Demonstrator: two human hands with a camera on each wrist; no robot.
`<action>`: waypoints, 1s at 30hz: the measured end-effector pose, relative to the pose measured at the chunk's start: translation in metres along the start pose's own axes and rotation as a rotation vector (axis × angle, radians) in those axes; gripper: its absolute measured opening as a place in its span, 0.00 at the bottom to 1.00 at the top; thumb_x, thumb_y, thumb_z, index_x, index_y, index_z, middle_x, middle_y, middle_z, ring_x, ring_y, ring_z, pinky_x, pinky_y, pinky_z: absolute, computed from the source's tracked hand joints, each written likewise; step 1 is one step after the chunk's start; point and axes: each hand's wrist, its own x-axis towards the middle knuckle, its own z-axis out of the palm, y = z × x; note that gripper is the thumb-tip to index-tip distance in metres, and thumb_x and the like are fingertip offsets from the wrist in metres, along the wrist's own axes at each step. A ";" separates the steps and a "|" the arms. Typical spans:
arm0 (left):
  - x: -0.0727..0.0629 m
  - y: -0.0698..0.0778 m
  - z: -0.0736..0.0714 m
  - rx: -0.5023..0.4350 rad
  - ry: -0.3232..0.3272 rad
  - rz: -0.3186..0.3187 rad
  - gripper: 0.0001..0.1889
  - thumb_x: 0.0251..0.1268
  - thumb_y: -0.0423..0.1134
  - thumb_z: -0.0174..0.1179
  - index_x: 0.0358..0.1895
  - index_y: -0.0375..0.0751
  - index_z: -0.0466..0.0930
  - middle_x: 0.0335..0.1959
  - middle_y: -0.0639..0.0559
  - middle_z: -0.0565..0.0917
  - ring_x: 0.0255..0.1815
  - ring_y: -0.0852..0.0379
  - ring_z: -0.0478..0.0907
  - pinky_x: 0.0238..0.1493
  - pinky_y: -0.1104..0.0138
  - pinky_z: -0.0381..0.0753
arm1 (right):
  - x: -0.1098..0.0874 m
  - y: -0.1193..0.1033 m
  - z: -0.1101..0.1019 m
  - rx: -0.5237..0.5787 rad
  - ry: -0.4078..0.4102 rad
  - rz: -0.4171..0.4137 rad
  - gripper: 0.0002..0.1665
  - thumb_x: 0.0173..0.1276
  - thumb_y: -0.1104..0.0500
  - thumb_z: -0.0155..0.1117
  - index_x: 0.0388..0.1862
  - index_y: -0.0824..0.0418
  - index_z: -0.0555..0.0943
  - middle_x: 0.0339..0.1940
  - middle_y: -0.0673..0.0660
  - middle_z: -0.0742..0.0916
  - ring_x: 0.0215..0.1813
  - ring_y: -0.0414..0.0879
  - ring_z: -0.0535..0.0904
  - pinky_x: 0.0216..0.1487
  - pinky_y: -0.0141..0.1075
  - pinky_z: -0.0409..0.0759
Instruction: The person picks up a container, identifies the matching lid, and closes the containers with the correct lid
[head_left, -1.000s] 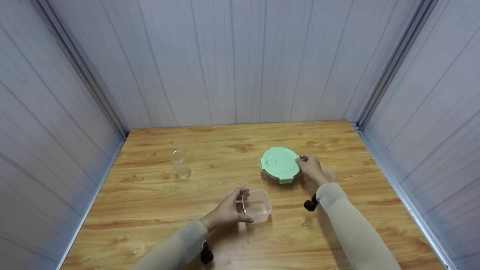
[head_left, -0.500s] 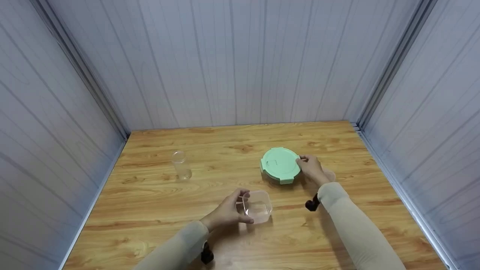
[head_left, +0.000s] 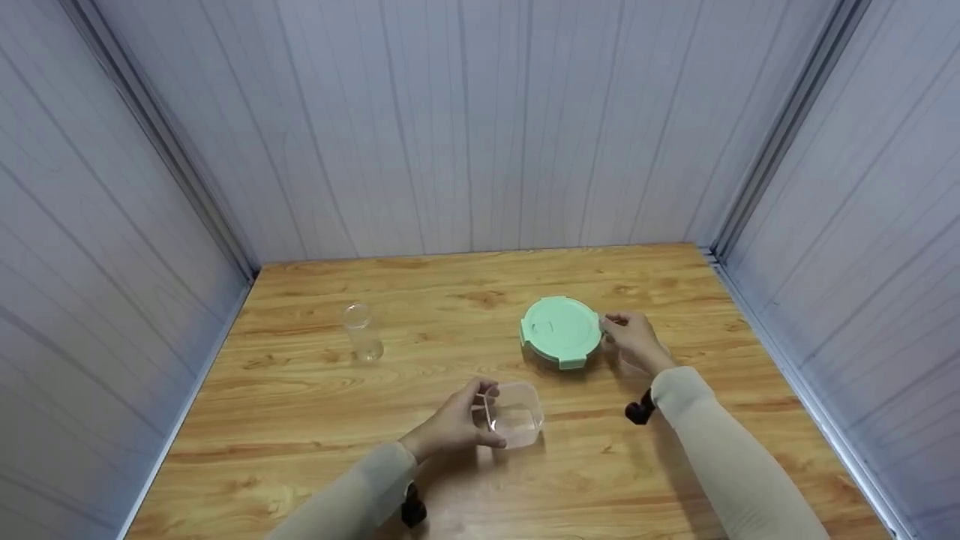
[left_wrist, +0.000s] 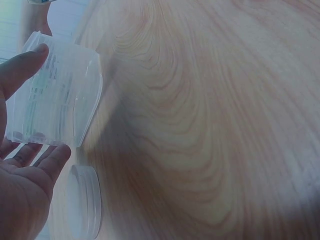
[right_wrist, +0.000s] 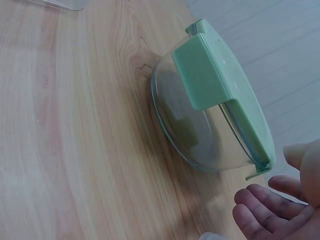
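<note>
My left hand (head_left: 454, 420) holds a clear plastic container (head_left: 525, 416) by its left side, thumb at the near side and fingers at the far side. The left wrist view shows the thumb and fingertips against the container's (left_wrist: 57, 90) walls. Beyond it stands a round glass food container (right_wrist: 195, 125) with a green lid (head_left: 561, 328). My right hand (head_left: 634, 337) is just to the right of that lid. In the right wrist view its loosely bent fingers (right_wrist: 265, 205) are a little apart from a lid clip (right_wrist: 259, 172), which sticks outward.
A clear cylindrical jar (head_left: 364, 334) stands upright on the left of the wooden table (head_left: 300, 420). Another clear item (head_left: 634, 363) lies mostly hidden behind my right hand. Panel walls (head_left: 495, 135) border the table's back and sides.
My right hand has let go of the green lid's edge and moved slightly right. The left hand and the clear container have stayed in place.
</note>
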 end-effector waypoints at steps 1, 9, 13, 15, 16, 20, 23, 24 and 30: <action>0.000 0.000 0.000 0.001 0.001 0.000 0.45 0.50 0.31 0.85 0.72 0.37 0.69 0.73 0.37 0.76 0.76 0.35 0.73 0.80 0.42 0.72 | -0.001 0.000 -0.002 -0.019 0.001 -0.007 0.29 0.89 0.55 0.55 0.76 0.75 0.72 0.67 0.68 0.80 0.62 0.55 0.81 0.64 0.44 0.85; 0.001 0.000 0.000 -0.013 -0.010 0.016 0.46 0.50 0.28 0.84 0.74 0.34 0.68 0.74 0.33 0.74 0.76 0.34 0.73 0.79 0.43 0.73 | -0.010 0.006 -0.020 -0.257 0.043 -0.132 0.31 0.87 0.53 0.59 0.75 0.77 0.73 0.69 0.74 0.82 0.70 0.66 0.79 0.71 0.53 0.81; 0.001 0.000 0.000 -0.013 -0.015 0.021 0.47 0.50 0.28 0.83 0.75 0.33 0.67 0.74 0.32 0.73 0.76 0.33 0.72 0.79 0.43 0.74 | -0.014 0.011 -0.029 -0.336 0.066 -0.193 0.29 0.84 0.57 0.63 0.72 0.78 0.75 0.65 0.76 0.84 0.67 0.69 0.80 0.70 0.58 0.81; 0.001 0.000 0.000 -0.008 -0.017 0.020 0.47 0.50 0.28 0.83 0.75 0.34 0.67 0.74 0.31 0.73 0.77 0.32 0.72 0.79 0.43 0.74 | -0.017 0.014 -0.032 -0.350 0.071 -0.206 0.28 0.82 0.59 0.65 0.71 0.78 0.76 0.62 0.75 0.85 0.64 0.68 0.82 0.67 0.57 0.82; 0.002 0.000 0.000 -0.009 -0.018 0.019 0.47 0.50 0.28 0.83 0.75 0.34 0.67 0.75 0.31 0.73 0.77 0.33 0.72 0.79 0.44 0.74 | -0.017 0.015 -0.034 -0.356 0.072 -0.207 0.28 0.82 0.60 0.66 0.71 0.77 0.76 0.61 0.75 0.85 0.64 0.67 0.82 0.66 0.56 0.83; 0.002 0.000 0.000 -0.032 -0.022 0.009 0.47 0.50 0.27 0.83 0.75 0.34 0.67 0.75 0.32 0.72 0.77 0.33 0.71 0.79 0.45 0.75 | -0.021 0.021 -0.042 -0.385 0.054 -0.203 0.30 0.81 0.61 0.66 0.74 0.77 0.74 0.64 0.76 0.84 0.64 0.67 0.81 0.65 0.57 0.82; 0.002 0.000 0.000 -0.034 -0.021 0.007 0.48 0.50 0.27 0.83 0.76 0.35 0.67 0.75 0.33 0.72 0.77 0.34 0.71 0.79 0.45 0.75 | -0.023 0.024 -0.047 -0.425 0.038 -0.198 0.33 0.82 0.60 0.66 0.76 0.77 0.72 0.67 0.78 0.82 0.66 0.69 0.80 0.66 0.59 0.82; 0.001 0.000 0.000 -0.029 -0.021 0.010 0.48 0.50 0.27 0.83 0.76 0.35 0.66 0.75 0.33 0.72 0.77 0.33 0.71 0.79 0.45 0.75 | -0.023 0.025 -0.049 -0.436 0.034 -0.193 0.33 0.81 0.60 0.66 0.77 0.77 0.71 0.68 0.78 0.81 0.67 0.70 0.79 0.67 0.60 0.82; 0.001 0.000 -0.001 0.010 -0.018 0.024 0.48 0.51 0.29 0.83 0.76 0.36 0.67 0.75 0.33 0.73 0.76 0.32 0.72 0.79 0.43 0.74 | -0.026 0.031 -0.057 -0.467 0.007 -0.147 0.36 0.82 0.59 0.65 0.80 0.76 0.68 0.74 0.79 0.77 0.71 0.73 0.75 0.69 0.63 0.80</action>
